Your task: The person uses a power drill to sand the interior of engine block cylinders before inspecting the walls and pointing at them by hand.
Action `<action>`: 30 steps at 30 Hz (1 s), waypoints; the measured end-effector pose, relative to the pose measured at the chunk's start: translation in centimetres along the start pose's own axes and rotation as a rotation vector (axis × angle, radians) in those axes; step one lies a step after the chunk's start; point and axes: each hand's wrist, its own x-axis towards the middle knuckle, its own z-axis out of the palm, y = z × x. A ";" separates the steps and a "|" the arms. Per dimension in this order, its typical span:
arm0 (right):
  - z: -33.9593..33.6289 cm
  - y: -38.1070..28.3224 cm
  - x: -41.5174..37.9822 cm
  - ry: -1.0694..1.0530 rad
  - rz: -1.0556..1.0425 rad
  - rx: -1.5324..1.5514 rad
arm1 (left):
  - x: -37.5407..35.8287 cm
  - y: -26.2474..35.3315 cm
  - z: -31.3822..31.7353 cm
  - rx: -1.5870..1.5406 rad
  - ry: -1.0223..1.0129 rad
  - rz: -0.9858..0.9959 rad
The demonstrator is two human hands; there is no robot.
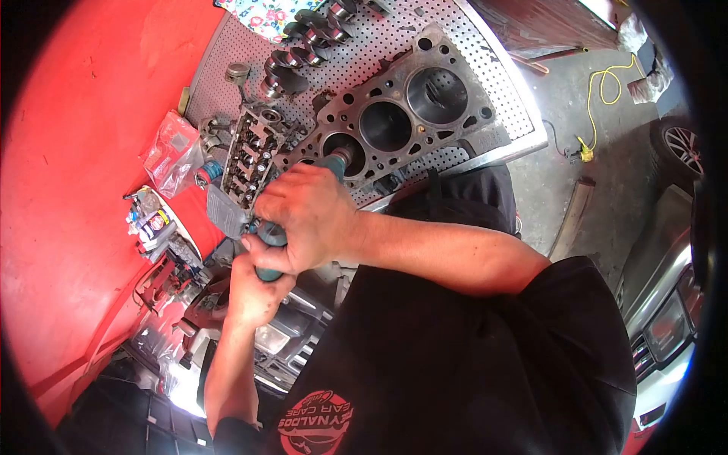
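My right hand (pixel 311 208) is closed around the body of a teal power tool (pixel 331 164). Its round nose points into the nearest bore of a grey engine block (pixel 406 155), which lies with its bores facing up. Below it, my left hand (pixel 258 294) is closed at the rear end of the same tool, its fingers partly covered. How far the tool's tip reaches into the bore is hidden. Just left of my right hand sits a cylinder head (pixel 252 155) with its valve gear exposed.
The perforated metal bench (pixel 497 91) also bears a crankshaft (pixel 303 51), a piston with rod (pixel 238 74) and a flowered cloth (pixel 265 17). Plastic bags (pixel 173 155) lie by the red wall. A yellow cord (pixel 591 121) and a long plank (pixel 572 216) are on the floor near a car (pixel 667 326).
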 end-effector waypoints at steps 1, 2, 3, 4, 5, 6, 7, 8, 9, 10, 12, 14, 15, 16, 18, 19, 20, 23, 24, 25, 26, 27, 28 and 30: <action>-0.1 0.5 0.1 -0.001 0.009 -0.006 | 0.6 0.3 0.2 -0.029 -0.019 -0.033; -0.2 1.0 0.1 0.000 0.019 -0.012 | 1.2 0.5 0.3 -0.011 -0.025 -0.038; -0.3 1.5 0.1 0.007 0.035 -0.007 | 1.8 0.5 0.4 0.006 -0.032 -0.042; -0.3 2.0 0.1 0.015 0.052 -0.003 | 2.5 0.5 0.6 0.024 -0.039 -0.046; -0.4 2.5 0.1 0.023 0.069 0.000 | 3.0 0.3 0.7 0.042 -0.047 -0.048; -0.6 2.9 0.1 0.004 0.072 -0.008 | 3.6 -0.2 0.9 0.027 -0.055 -0.046; -0.7 3.3 0.0 0.006 0.082 -0.011 | 3.9 -0.1 1.0 0.029 -0.065 -0.064; -0.7 3.6 0.0 0.007 0.093 -0.012 | 4.3 0.3 1.2 0.031 -0.075 -0.083; -0.8 3.9 -0.1 0.007 0.100 -0.013 | 4.6 0.6 1.3 0.031 -0.083 -0.101; -0.9 4.2 -0.1 -0.002 0.114 -0.018 | 5.0 0.7 1.5 0.039 -0.091 -0.096; -1.1 4.7 -0.1 -0.025 0.138 -0.021 | 5.6 0.5 1.7 0.054 -0.100 -0.090; -1.4 5.3 -0.1 -0.032 0.142 -0.037 | 6.1 0.7 2.1 0.035 -0.094 -0.071; -1.5 5.5 -0.1 -0.035 0.145 -0.046 | 6.3 0.7 2.2 0.027 -0.092 -0.062; -1.6 5.5 -0.1 -0.039 0.151 -0.038 | 6.4 1.3 2.1 0.036 -0.097 -0.059; -1.7 5.5 0.1 -0.026 0.150 -0.036 | 6.7 1.0 1.9 0.017 -0.122 -0.079; -1.6 5.5 0.1 -0.020 0.150 -0.035 | 6.8 0.9 1.8 0.007 -0.135 -0.090; -1.6 5.6 0.2 -0.013 0.149 -0.027 | 6.9 0.9 1.8 0.019 -0.135 -0.091; -1.5 5.7 0.1 0.008 0.149 -0.012 | 7.0 0.7 1.7 0.037 -0.138 -0.088; -1.4 5.8 0.1 0.012 0.145 -0.015 | 7.0 0.8 1.7 0.030 -0.138 -0.079; -1.4 5.8 0.1 0.017 0.142 -0.018 | 7.0 0.9 1.7 0.022 -0.140 -0.070; -1.5 5.8 0.1 0.015 0.144 -0.017 | 7.0 0.9 1.7 0.013 -0.137 -0.064; -1.5 5.8 0.1 0.012 0.143 -0.014 | 7.0 0.9 1.8 0.003 -0.132 -0.058; -1.5 5.7 0.0 0.010 0.142 -0.010 | 6.8 0.9 1.8 -0.005 -0.126 -0.053; -1.3 5.3 -0.3 0.014 0.125 -0.035 | 6.2 1.1 1.8 0.026 -0.109 -0.055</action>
